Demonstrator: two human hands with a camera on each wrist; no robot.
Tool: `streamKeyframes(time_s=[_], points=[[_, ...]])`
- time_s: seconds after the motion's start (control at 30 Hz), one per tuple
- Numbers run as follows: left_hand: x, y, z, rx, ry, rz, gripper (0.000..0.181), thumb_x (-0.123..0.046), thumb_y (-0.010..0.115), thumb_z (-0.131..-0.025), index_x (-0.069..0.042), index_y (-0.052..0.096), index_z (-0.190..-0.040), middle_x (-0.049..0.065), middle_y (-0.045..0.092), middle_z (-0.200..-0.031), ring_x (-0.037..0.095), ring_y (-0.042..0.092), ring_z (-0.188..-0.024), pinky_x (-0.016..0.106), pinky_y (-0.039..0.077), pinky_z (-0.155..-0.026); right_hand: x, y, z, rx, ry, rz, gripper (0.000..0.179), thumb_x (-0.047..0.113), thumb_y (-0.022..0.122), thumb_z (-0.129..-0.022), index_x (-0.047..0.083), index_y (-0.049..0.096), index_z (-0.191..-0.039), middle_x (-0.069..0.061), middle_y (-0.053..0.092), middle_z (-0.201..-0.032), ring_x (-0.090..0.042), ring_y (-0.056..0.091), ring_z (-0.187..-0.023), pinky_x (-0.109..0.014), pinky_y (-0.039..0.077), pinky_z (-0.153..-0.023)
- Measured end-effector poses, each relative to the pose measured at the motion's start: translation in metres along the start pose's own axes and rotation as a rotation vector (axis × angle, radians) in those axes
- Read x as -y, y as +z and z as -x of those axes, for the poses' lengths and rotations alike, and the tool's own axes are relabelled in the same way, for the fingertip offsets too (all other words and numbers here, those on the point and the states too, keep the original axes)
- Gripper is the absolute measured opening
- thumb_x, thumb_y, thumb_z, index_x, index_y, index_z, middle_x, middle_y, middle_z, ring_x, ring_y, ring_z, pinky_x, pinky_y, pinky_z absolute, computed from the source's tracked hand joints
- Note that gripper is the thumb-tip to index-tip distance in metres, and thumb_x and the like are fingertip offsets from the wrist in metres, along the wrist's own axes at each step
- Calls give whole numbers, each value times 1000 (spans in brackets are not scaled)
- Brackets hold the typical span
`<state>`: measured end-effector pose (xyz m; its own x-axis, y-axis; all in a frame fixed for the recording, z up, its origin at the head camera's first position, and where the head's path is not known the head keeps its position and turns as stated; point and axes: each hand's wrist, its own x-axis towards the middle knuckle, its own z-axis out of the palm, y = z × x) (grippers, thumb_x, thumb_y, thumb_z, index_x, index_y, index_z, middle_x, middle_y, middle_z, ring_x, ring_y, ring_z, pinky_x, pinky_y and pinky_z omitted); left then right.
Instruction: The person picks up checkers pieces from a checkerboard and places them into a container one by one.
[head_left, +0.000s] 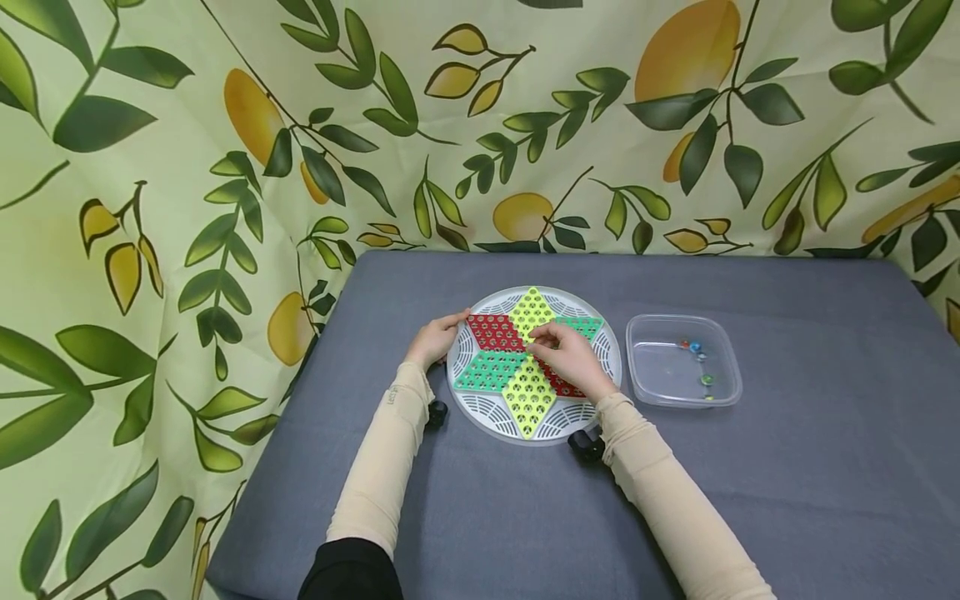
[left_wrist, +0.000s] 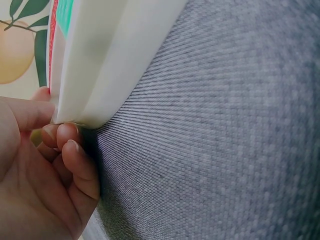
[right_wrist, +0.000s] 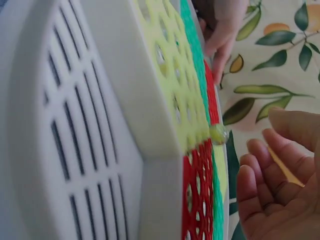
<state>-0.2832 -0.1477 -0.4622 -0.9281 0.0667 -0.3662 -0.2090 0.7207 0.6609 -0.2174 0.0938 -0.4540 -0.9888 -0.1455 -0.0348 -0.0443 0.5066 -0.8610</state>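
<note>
A round white Chinese checkers board (head_left: 577, 300) with a red, green and yellow star lies on the grey cloth. My left hand (head_left: 432, 340) grips its left edge, and in the left wrist view the fingers curl under the rim (left_wrist: 92, 65). Over the star's centre is my right hand (head_left: 572, 358), fingers loosely bent. The right wrist view shows a greenish clear marble (right_wrist: 218, 134) sitting on the board by the tip of the yellow section (right_wrist: 175, 75), a small gap from the fingertips (right_wrist: 246, 172). That palm holds nothing.
To the right of the board stands a clear plastic container (head_left: 652, 392) with several coloured marbles (head_left: 695, 347) in it. Black wrist devices (head_left: 587, 446) hang under both forearms. A leaf-and-lemon patterned curtain (head_left: 420, 150) runs behind the table and along its left side.
</note>
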Motion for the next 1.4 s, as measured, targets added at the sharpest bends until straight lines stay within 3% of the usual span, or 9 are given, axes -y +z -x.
streamKeyframes(time_s=[0.23,0.5,0.77,1.07,1.4], points=[[-1,0,4,-4,8,-4,37,-37,31,-101,-49,41,-134,3,46,-141,13,32,-41,26,36,-43,-3,9,-1,28,36,56,34,20,64,-88,2,60,-117,-13,62,-101,-22,58,-89,-33,48,-78],[0,1,1,-2,-2,15,37,-35,31,-101,-50,41,-134,2,46,-141,13,31,-39,26,35,-42,-5,15,-5,5,79,30,33,18,65,-86,1,61,-115,-15,62,-104,-24,60,-94,-36,48,-83],[0,2,2,-6,-9,16,37,-35,31,-101,-48,41,-135,1,46,-142,11,27,-38,26,34,-42,-4,16,-2,-42,34,107,25,15,64,-86,2,67,-107,-12,59,-94,-21,53,-85,-29,43,-74],[-3,3,2,-2,-9,23,37,-35,31,-101,-49,41,-134,1,47,-140,12,27,-38,26,34,-42,-4,14,1,-62,35,110,22,14,63,-85,2,67,-103,-11,58,-92,-20,53,-82,-28,42,-72],[-1,3,2,4,2,40,37,-35,31,-101,-51,41,-133,1,45,-143,12,27,-38,27,34,-42,3,6,4,-20,103,56,25,24,62,-89,9,65,-109,-7,63,-94,-18,56,-81,-25,43,-69]])
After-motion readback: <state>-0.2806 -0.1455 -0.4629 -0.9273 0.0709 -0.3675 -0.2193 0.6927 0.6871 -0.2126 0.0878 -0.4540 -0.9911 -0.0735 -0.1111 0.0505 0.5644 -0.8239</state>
